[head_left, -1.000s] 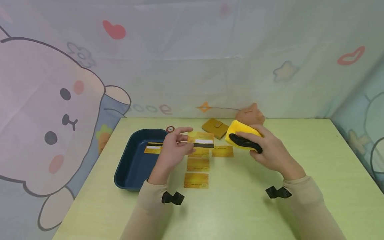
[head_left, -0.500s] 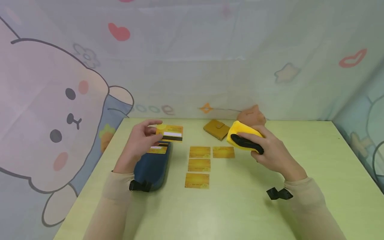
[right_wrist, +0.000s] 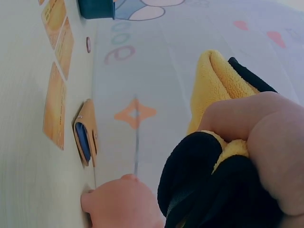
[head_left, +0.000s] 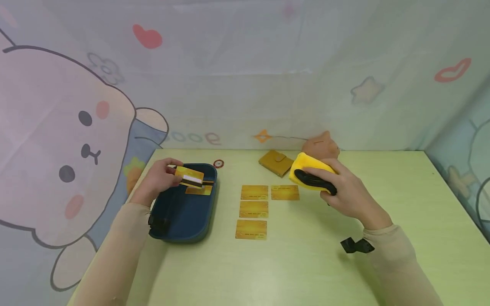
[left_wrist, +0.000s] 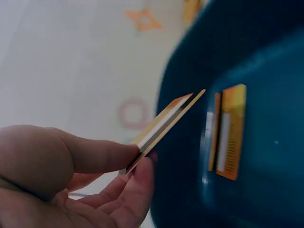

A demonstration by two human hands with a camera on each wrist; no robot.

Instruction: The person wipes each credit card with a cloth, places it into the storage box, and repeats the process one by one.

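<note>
Between thumb and fingers, my left hand [head_left: 158, 178] pinches a gold bank card [head_left: 190, 177] over the far end of a dark blue tray [head_left: 208, 221]. The card's striped back shows, and the left wrist view has it tilted at the tray's rim. Inside the tray leans another gold card [left_wrist: 232, 133], stripe side showing. My right hand [head_left: 346, 195] grips a folded yellow and black cloth [head_left: 311, 165] above the table at right. Several gold cards lie face up in the middle: one card [head_left: 251, 229] nearest me, others behind it, and one card [head_left: 285, 192] to the right.
A tan card wallet [head_left: 275, 163] lies at the back of the table. Behind the cloth sits an orange-pink piggy bank [head_left: 320, 144]. A small red and white round chip [head_left: 218, 164] rests just beyond the tray. A printed curtain [head_left: 245, 93] hangs along the table's far edge.
My left hand has moved left with the pinched card, from above the card rows to over the tray, and the card has tilted. The right hand stays in place with the cloth.
</note>
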